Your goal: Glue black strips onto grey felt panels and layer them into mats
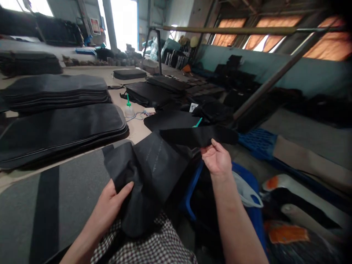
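Note:
My left hand is closed on a limp black fabric sheet, thumb on top, near my lap. The sheet is folded and hangs over a checkered garment. Farther right and higher, my right hand pinches the edge of a black fabric panel, which stretches out to both sides of the fingers. Whether the panel and the sheet are one piece, I cannot tell. Left of my left hand, a grey panel with a black band lies on the table.
Stacks of black panels cover the table's left side. A small bottle with a green nozzle stands mid-table. Below my right arm is a blue bin, with a white plastic bag at its rim. A slanted metal post rises at right.

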`<action>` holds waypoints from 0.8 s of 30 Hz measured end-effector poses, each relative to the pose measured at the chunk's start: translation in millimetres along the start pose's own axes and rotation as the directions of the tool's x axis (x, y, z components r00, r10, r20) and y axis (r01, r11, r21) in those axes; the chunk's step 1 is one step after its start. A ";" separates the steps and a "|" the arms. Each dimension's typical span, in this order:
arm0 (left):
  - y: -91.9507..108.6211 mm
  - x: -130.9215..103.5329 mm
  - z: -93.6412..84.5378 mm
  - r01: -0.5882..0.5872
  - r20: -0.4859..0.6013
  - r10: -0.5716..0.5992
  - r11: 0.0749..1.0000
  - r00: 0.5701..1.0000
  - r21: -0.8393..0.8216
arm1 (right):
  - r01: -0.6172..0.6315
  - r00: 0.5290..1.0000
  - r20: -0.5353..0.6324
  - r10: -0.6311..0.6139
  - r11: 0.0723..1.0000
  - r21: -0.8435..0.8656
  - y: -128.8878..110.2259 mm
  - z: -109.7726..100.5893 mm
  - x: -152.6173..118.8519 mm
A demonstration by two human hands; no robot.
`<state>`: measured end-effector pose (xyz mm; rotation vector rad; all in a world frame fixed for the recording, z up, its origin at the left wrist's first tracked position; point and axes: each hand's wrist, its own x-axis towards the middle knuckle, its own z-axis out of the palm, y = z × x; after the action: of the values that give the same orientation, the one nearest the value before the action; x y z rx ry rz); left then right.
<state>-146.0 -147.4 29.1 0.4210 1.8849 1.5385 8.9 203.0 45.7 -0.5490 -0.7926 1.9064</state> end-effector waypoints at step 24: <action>3.1 9.5 12.3 0.073 -0.038 -0.072 0.997 0.997 0.011 | 0.178 0.983 0.117 -0.140 0.870 -0.459 -24.7 -50.5 0.8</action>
<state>-145.3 -131.6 28.3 0.3278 1.9185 1.4970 57.1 226.4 28.8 -0.6777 -1.3287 1.5898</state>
